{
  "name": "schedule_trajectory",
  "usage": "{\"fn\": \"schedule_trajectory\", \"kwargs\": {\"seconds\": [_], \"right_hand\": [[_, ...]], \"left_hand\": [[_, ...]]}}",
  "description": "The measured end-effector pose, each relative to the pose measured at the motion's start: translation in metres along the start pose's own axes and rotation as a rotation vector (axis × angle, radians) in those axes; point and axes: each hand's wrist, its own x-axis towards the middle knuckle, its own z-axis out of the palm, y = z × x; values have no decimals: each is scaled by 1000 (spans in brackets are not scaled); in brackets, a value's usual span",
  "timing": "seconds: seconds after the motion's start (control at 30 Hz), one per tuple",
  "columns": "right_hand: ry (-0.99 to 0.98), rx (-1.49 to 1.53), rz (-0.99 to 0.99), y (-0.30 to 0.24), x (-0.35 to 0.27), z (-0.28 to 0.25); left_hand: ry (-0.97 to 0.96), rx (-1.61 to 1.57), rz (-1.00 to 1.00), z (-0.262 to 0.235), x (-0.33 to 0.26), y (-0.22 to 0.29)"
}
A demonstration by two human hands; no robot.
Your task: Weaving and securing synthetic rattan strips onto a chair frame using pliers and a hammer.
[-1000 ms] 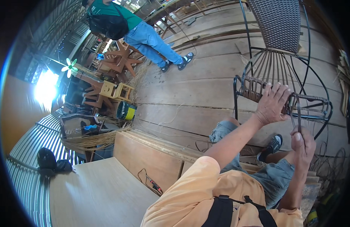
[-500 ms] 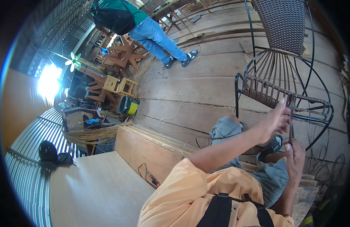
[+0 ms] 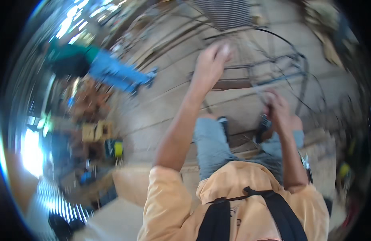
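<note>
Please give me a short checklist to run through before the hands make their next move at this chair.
1. Chair in front of the person: ok, ahead of the knees.
2. Left hand off the chair: cannot tell; it overlaps the frame in view.
3. Right hand holding something: cannot tell, too blurred.
4. Sharp view of both hands: not ok, blurred.
5. Co-worker clear of the chair: ok, off to the left.
6. Bucket clear of the chair: ok, well left.

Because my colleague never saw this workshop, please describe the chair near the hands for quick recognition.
Start from the plank floor, then look past the left hand and right hand, toward the top edge. The chair there is thin and dark-framed; its grey ribbed back panel sets it apart from the yellowish wooden furniture at left.
</note>
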Motion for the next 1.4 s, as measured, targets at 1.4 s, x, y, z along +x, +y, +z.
{"fn": "schedule_trajectory", "kwargs": {"seconds": [1.4], "right_hand": [[163, -110, -318, 103, 119, 15]], "left_hand": [[102, 956, 647, 71, -30, -99]]}}
